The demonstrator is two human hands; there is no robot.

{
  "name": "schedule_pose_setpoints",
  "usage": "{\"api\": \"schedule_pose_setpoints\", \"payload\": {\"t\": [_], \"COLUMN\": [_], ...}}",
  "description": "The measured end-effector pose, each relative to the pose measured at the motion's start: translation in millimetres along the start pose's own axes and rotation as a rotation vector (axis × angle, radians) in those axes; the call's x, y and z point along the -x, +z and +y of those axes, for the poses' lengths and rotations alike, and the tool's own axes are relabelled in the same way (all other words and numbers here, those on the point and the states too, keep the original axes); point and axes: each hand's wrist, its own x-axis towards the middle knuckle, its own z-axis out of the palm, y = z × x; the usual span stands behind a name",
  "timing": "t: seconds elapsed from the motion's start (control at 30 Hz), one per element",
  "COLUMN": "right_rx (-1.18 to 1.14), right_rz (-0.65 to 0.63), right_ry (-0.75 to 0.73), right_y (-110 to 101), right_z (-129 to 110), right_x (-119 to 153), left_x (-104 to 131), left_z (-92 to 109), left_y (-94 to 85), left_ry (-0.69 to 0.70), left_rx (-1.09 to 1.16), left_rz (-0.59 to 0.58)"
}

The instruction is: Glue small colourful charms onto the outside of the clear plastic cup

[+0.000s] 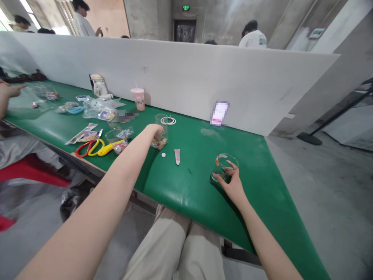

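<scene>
My left hand (156, 131) reaches down into a clear plastic cup (162, 143) that has small mixed-coloured stones or beads at its bottom. Its fingers look curled together inside; what they hold, if anything, is hidden. My right hand (233, 182) grips a second clear cup (217, 177) by its side, thumb and fingers around it. That cup stands tilted or upright on the green table, I cannot tell which, with an orange mark near its rim. Between the hands lie a small pink-and-white tube (177, 156) and a white cap (163, 155).
Red-handled scissors (84, 148), a yellow-handled tool (110, 147) and bagged bits lie left on the green table (186, 186). A ring of white cord (171, 121), a pink cup (138, 99) and a phone (219, 113) stand or lie near the white partition (180, 77). A co-worker's hand (11, 90) is far left.
</scene>
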Motion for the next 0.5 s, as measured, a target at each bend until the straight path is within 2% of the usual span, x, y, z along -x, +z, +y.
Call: {"api": "schedule_pose_setpoints", "payload": {"t": [0.07,0.13,0.3,0.5], "right_rx": [0.006,0.009,0.011,0.000], "right_rz": [-0.003,-0.007,-0.011,-0.011], "right_ry": [-0.007,-0.003,0.028,0.053], "right_y": [0,-1,-1,-1], "right_z": [0,0,-3,-3], "right_x": [0,0,0,0], "left_x": [2,4,10,21], "left_z": [1,1,1,5], "left_y": [-2.2,-6.2,-13.3,-10.3], "left_ry": [-0.111,-0.164,-0.146,-0.119], "left_rx": [-0.054,-0.074,-0.055,-0.033], "left_rz": [-0.090,-0.128,-0.093,-0.077]}}
